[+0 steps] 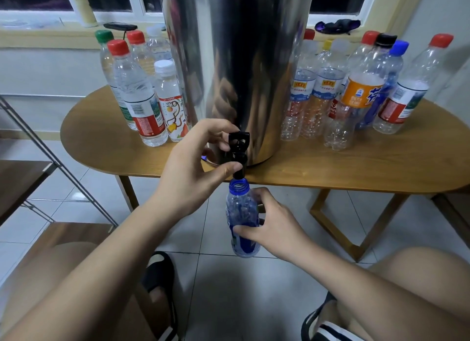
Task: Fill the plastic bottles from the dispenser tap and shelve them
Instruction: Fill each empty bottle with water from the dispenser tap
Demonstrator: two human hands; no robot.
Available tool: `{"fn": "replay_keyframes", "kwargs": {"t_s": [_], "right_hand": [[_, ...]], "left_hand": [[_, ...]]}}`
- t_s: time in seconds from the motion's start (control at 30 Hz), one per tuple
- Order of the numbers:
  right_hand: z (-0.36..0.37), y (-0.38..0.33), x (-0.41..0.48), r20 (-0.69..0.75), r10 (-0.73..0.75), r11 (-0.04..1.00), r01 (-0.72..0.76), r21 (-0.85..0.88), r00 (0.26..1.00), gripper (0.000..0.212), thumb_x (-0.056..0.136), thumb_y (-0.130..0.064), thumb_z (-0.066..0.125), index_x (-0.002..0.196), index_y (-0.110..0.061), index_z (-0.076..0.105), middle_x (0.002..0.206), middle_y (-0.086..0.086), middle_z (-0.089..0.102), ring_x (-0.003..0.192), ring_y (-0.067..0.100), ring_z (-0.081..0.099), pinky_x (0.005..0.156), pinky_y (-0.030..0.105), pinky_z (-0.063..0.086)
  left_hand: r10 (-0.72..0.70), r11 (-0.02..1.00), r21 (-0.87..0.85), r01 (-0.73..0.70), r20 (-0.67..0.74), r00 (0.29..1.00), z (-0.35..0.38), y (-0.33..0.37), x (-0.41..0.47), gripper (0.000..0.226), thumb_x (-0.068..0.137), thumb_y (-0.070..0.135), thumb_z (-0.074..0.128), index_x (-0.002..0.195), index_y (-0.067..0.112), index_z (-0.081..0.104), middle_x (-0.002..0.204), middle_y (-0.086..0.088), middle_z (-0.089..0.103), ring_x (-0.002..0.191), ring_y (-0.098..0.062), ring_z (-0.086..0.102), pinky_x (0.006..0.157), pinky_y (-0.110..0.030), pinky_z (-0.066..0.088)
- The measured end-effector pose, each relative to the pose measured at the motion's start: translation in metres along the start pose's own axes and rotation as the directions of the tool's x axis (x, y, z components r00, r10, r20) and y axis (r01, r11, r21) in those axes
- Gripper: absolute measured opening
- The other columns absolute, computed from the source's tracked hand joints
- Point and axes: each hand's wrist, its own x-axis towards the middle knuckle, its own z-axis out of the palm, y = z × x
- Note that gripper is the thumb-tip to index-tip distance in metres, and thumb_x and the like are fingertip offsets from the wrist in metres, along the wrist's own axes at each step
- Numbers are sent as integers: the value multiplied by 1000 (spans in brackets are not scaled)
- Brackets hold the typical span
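Dispenser (236, 61) on table (330, 168); bottles (356, 91) flanking.

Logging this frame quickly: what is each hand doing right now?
Left hand: pinches the tap.
Right hand: grips the blue bottle under the tap.

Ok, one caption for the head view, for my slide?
Left hand on the dispenser tap, right hand holding an uncapped blue bottle under it.

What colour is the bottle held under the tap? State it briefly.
Translucent blue: the bottle under the black tap, clearest in the head view.
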Motion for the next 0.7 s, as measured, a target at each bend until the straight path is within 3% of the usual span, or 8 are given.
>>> {"fn": "replay_keyframes", "kwargs": {"t_s": [0.2,0.33,0.4,0.57,0.7], "right_hand": [[0,-3,0,4,-2,1000,2,5,1000,75,77,-47,93,132,-45,44,127,-26,61,117,2,63,100,34,60],[0,-3,0,7,0,1000,0,-3,1000,74,77,-46,94,132,-44,44,129,-24,62,119,4,62,100,34,60],[0,-3,0,8,6,1000,-6,0,1000,73,77,-46,93,131,-45,44,128,-25,61,119,4,62,99,33,60],[1,-4,-1,18,16,1000,-16,2,1000,73,78,-46,93,131,-46,42,127,-27,59,117,5,63,95,28,59],[0,-4,-1,17,26,999,-26,23,1000,73,78,-44,93,132,-44,44,129,-23,60,117,7,63,94,29,58]], "left_hand": [[39,993,109,-36,-27,999,1,5,-1,60,86,3,89,122,37,54,104,12,59,91,-10,60,79,-13,46],[79,984,162,-72,-36,996,3,4,-2,57,88,8,90,124,35,55,103,4,62,91,-15,62,80,-27,52],[87,978,191,-78,-43,995,4,5,-3,55,89,11,90,124,33,54,102,3,63,89,-14,62,79,-27,52],[136,957,266,-118,-51,989,6,6,-5,52,90,11,88,123,30,52,107,13,56,94,0,57,81,-9,43],[149,950,284,-128,-52,987,6,6,-4,51,90,11,88,122,29,52,106,12,55,93,1,56,79,-5,40]]}}
